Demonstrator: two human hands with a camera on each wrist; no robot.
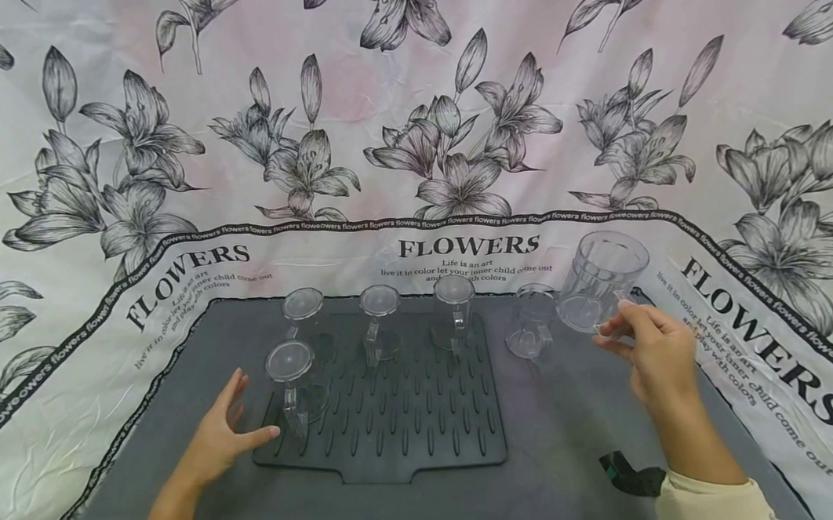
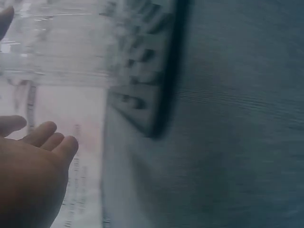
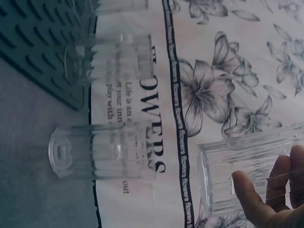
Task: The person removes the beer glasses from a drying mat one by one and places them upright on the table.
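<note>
My right hand point(image 1: 658, 349) holds a clear glass mug point(image 1: 601, 282) by its handle, raised at the back right with its wide rim upward. In the right wrist view, fingers and thumb curl at the side of this ribbed mug point(image 3: 223, 175). Left of it, another clear mug point(image 1: 529, 325) stands on the grey table beside the drying mat. My left hand point(image 1: 217, 439) is spread, thumb and fingers apart, holding nothing. It is beside the front left mug point(image 1: 291, 376) on the dark ridged mat point(image 1: 426, 448). The left wrist view is blurred.
Three more clear mugs, a left one point(image 1: 302, 309), a middle one point(image 1: 380, 313) and a right one point(image 1: 455, 313), stand bottom up along the mat's back edge. A flower-printed cloth point(image 1: 360, 255) hangs behind the table point(image 1: 541, 473). A small black piece point(image 1: 633, 476) shows near the right forearm.
</note>
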